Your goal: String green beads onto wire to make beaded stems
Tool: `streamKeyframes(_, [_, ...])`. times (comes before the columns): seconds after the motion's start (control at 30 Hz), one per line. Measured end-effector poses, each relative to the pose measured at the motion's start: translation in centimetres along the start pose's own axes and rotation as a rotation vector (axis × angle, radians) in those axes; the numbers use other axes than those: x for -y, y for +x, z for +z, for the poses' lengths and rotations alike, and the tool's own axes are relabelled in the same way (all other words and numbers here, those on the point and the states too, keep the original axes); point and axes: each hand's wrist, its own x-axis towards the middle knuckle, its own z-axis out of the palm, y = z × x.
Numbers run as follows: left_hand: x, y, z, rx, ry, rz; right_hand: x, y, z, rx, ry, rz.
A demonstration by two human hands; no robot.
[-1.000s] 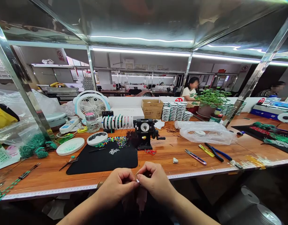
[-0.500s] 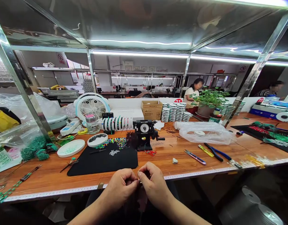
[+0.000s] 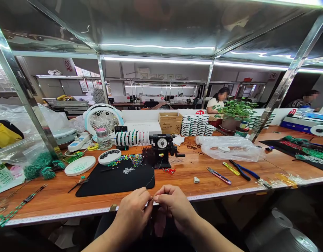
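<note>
While the bare left hand [image 3: 133, 209] and the bare right hand [image 3: 177, 206] met, each grip was pinched narrow on a tiny, thin piece [image 3: 152, 198] between them, too small to identify. It seemed to need light, steady pressure, before the brown wooden surface [image 3: 184, 177] and flat black mat [image 3: 111, 183].

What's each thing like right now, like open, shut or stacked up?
Left hand: pinching something tiny
Right hand: pinching too, at the same spot
Cardboard box: open on top
Glass jar: upright, capped
Pliers: lying spread open
Spools beside the box: stacked
Round dish: holding dark bits
Fan: standing; spinning or not, can't tell
</note>
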Motion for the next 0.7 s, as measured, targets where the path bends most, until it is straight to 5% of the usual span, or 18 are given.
streamKeyframes(0.17, [-0.2,-0.1,0.1,-0.007,0.098,0.020,-0.5,0.2,0.5,-0.032,0.230,0.010])
streamKeyframes(0.4, [-0.5,0.1,-0.1,0.015,0.057,-0.042,-0.8,-0.3,0.8,0.076,0.360,0.107])
streamKeyframes(0.7, [-0.2,0.6,-0.2,0.017,-0.396,-0.205,-2.5,0.4,1.7,-0.133,0.046,-0.302])
